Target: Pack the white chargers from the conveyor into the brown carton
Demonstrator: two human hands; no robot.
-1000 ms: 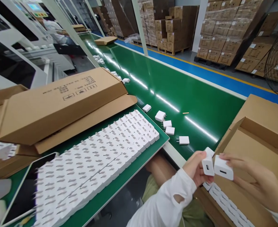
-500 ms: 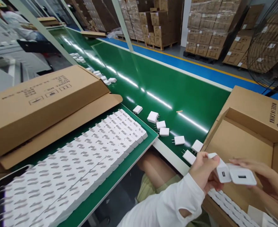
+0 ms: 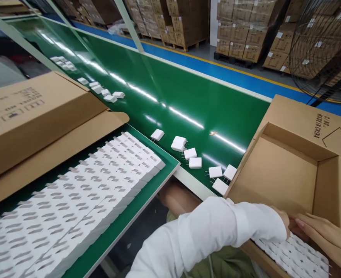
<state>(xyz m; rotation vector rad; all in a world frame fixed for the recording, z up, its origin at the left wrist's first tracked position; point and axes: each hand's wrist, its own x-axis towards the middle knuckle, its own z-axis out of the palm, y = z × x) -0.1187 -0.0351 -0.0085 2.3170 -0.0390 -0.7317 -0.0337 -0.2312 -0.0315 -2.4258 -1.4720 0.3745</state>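
Note:
Both my hands are low inside the open cardboard box (image 3: 289,158) on the right, above rows of white plug chargers (image 3: 300,258) packed at its near end. My left hand (image 3: 285,221) shows only its back edge past the white sleeve; its fingers, and anything in them, are hidden. Just beside it, my right hand (image 3: 329,237) lies with fingers stretched out towards the left hand, by the packed chargers. Several loose white chargers with metal prongs, such as this charger (image 3: 215,172), lie on the green conveyor belt (image 3: 216,104) left of the box.
A tray-like block of white chargers (image 3: 80,197) stands in rows, prongs up, on the green side table (image 3: 170,160). Behind it rests a closed-looking carton (image 3: 43,112). Farther off are more chargers (image 3: 63,63), stacked cartons (image 3: 240,34) and a fan (image 3: 326,54).
My hands have moved down into the box from above its near left edge. The two chargers they held are now out of sight. The view has shifted to the right.

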